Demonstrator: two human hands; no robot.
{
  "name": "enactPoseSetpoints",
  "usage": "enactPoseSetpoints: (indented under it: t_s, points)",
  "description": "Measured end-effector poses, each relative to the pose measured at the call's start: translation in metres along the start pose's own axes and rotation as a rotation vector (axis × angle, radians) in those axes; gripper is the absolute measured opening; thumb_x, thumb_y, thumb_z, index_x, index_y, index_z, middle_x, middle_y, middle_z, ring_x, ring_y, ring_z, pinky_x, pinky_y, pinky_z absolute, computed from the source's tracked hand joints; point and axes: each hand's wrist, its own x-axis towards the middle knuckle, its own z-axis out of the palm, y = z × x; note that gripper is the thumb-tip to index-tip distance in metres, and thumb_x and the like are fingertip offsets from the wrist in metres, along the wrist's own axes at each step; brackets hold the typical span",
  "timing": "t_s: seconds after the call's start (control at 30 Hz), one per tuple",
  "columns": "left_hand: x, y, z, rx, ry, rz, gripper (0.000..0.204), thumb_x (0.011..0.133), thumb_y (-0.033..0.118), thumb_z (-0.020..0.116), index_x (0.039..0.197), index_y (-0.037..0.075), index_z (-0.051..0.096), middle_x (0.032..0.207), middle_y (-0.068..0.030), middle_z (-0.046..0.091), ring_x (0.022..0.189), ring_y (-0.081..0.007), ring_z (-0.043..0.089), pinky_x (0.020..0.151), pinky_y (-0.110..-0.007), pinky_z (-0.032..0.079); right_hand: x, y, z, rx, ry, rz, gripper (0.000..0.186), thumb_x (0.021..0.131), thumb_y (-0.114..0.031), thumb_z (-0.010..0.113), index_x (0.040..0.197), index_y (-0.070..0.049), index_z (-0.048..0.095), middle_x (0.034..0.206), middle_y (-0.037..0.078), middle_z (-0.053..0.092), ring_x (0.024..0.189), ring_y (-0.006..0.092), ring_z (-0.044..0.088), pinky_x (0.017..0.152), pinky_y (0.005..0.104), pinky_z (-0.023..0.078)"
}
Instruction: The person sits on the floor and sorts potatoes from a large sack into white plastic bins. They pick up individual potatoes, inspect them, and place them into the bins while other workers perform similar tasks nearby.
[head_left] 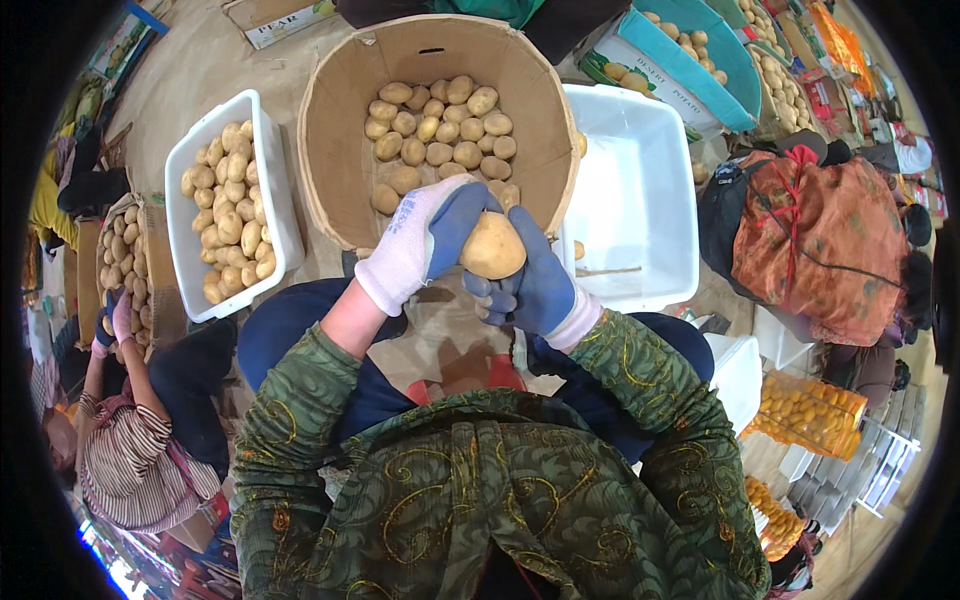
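Gloved left hand (432, 238) and gloved right hand (538, 285) are gripping one large potato (493, 247), their fingers curving around it from both sides. Just ahead of the fingers, a many-sided cardboard bin (335, 130) is holding loose potatoes (440, 130). To the fingers' right, a white basin (635, 180) is standing beside the bin; to their left, a white tub (288, 225) is carrying heaped potatoes (235, 210). Well ahead and right of the fingers, a turquoise box (690, 85) is containing further potatoes (690, 42).
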Motion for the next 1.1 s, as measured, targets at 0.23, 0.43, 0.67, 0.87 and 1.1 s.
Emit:
enactPoseSetpoints:
  t_s: [0.23,0.43,0.67,0.87,1.1]
  points:
    - [-0.005,0.010,0.010,0.330,-0.049,0.067,0.047,0.094,0.029,0.070,0.132,0.003,0.059,0.123,-0.0222,0.066,0.114,-0.0414,0.064,0.097,-0.044,0.051,0.002,0.004,-0.010,-0.104,0.158,-0.147,0.061,0.100,-0.076,0.041,0.109,-0.019,0.063,0.071,0.001,0.061,0.051,0.0142,0.045,0.054,0.0314,0.040]
    - [-0.006,-0.005,0.006,0.261,0.002,0.101,0.031,0.096,0.019,0.065,0.122,0.002,0.063,0.104,-0.0204,0.069,0.097,-0.0382,0.068,0.087,-0.041,0.053,0.000,0.010,-0.016,-0.089,0.073,-0.086,0.066,0.101,-0.074,0.042,0.121,-0.015,0.062,0.082,0.004,0.067,0.064,0.0161,0.061,0.060,0.0350,0.053]
    - [-0.006,0.007,-0.038,0.173,0.272,-0.100,0.019,0.105,0.014,0.056,0.111,0.001,0.069,0.086,-0.0064,0.070,0.078,-0.0112,0.062,0.072,-0.027,0.050,-0.018,-0.038,-0.088,-0.744,0.326,-0.352,0.052,0.110,-0.050,0.046,0.136,-0.005,0.057,0.100,0.009,0.069,0.072,0.0155,0.065,0.059,0.0278,0.054]
    - [-0.018,0.023,-0.067,0.104,0.360,-0.224,0.021,0.105,0.013,0.053,0.111,0.003,0.070,0.087,-0.0036,0.070,0.076,-0.0092,0.059,0.067,-0.024,0.048,-0.062,-0.062,-0.258,-1.420,1.145,-0.144,0.052,0.096,-0.052,0.067,0.121,-0.006,0.071,0.070,0.005,0.062,0.050,0.0121,0.053,0.046,0.0310,0.043]
    - [-0.032,0.033,-0.084,0.047,0.405,-0.228,0.015,0.099,0.008,0.060,0.108,-0.001,0.069,0.088,-0.0129,0.072,0.077,-0.0200,0.069,0.073,-0.030,0.053,-0.028,-0.083,-0.148,-1.047,0.792,-0.540,0.030,0.110,-0.021,0.051,0.123,-0.001,0.068,0.068,-0.002,0.052,0.061,0.0068,0.050,0.056,0.0230,0.040]
